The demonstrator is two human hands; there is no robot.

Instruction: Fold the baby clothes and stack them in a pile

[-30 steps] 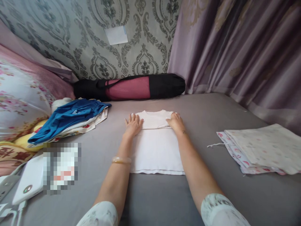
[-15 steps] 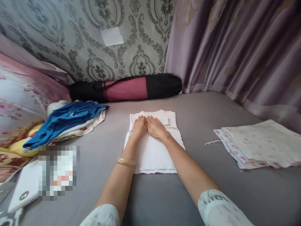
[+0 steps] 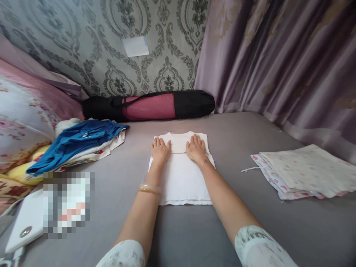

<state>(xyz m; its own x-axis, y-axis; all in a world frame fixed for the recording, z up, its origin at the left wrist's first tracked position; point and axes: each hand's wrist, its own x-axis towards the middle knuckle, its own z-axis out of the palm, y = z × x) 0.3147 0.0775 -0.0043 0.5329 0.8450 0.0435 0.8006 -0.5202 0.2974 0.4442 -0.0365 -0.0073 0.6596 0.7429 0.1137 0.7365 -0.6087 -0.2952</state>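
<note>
A white garment (image 3: 185, 181) lies folded into a near-rectangle on the grey sheet, its neckline at the far end. My left hand (image 3: 161, 149) rests flat on its upper left part, thumb spread from the fingers. On the upper right part lies my right hand (image 3: 196, 148), palm down with fingers stretched out. The two hands are apart, with white fabric showing between them. A pale bracelet (image 3: 149, 188) circles my left wrist.
Clothes with a blue garment (image 3: 80, 141) on top lie left, beside a floral pillow (image 3: 22, 122). A white device (image 3: 27, 218) is at lower left. Folded patterned cloths (image 3: 308, 170) sit right. A black and pink bag (image 3: 150, 106) lies along the wall.
My hands have moved apart from the middle of the white garment, the left one to the left and the right one to the right. The small folded flap under my right hand no longer shows.
</note>
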